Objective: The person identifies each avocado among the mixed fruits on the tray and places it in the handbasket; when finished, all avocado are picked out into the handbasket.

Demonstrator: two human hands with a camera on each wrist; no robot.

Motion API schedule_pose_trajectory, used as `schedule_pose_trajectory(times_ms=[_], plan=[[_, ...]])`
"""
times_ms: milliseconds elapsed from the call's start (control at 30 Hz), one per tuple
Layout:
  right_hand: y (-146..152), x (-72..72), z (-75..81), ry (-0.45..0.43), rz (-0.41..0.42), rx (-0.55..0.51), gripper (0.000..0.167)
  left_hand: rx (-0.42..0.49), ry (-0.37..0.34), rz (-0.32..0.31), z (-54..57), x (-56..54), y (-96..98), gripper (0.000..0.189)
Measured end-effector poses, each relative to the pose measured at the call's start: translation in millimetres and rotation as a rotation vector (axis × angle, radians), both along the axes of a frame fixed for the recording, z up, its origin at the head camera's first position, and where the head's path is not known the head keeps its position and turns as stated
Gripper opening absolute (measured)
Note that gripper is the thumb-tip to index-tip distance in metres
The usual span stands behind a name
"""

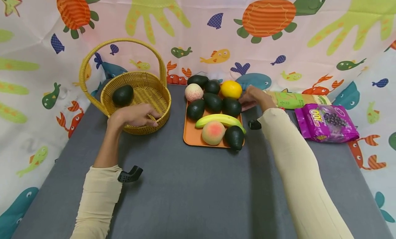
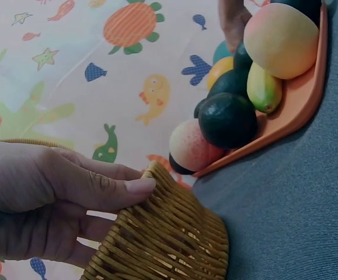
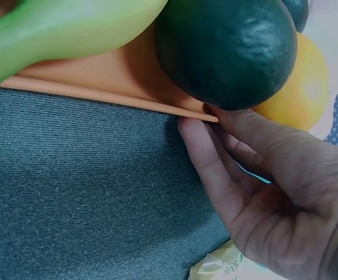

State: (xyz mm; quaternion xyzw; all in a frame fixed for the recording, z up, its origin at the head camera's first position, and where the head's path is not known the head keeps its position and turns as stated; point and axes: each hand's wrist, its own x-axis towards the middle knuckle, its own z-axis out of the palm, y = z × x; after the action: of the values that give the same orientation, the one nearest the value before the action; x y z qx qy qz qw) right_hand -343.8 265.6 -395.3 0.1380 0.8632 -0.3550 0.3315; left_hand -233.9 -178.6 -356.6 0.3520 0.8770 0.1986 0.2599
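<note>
head | left fingers pinch basket rim | right fingers pinch tray edge | gap between

Tray: smooth, plastic-looking, low sheen. Left of the tray, basket: woven strands, ribbed, slightly glossy; cane or plastic, cannot tell. On the tray: avocados, faintly dimpled, glossy; banana, smooth, soft sheen; peach, matt; lemon, smooth, satin. Right of the tray: bag, crinkled plastic film, high gloss; packet, shiny wrapper. Under the tray, cover: cloth, finely ribbed, matt. Behind the tray, curtain: printed, cloth-like, creased. Nearer than the tray, sleeves: matt cloth, the left one wrinkled; clip: hard, plastic-looking.
</note>
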Motion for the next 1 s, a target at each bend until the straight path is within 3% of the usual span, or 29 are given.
schedule_pose_trajectory(times_ms=[167, 333, 667, 833, 1000], plan=[[-6.9, 2.4, 7.1, -0.017, -0.008, 0.009, 0.026, 0.002, -0.008, -0.017, -0.5, 2.3, -3.5, 0.011], [-8.0, -1.5, 8.2, -0.008, -0.007, 0.041, 0.036, -0.01, 0.025, 0.013, 0.5, 4.0, -4.6, 0.034], [-5.5, -3.3, -1.7, -0.004, 0.004, 0.011, 0.024, -0.027, 0.001, 0.117, 2.4, 2.6, 1.6, 0.041], [-5.8, -3.0, -3.0, 0.001, 0.011, 0.022, 0.028, -0.006, 0.063, 0.193, 7.1, 0.1, 8.7, 0.047], [-2.6, -3.5, -1.9, 0.005, 0.005, 0.014, 0.03, 0.028, 0.172, 0.212, 16.3, -5.1, 29.2, 0.045]])
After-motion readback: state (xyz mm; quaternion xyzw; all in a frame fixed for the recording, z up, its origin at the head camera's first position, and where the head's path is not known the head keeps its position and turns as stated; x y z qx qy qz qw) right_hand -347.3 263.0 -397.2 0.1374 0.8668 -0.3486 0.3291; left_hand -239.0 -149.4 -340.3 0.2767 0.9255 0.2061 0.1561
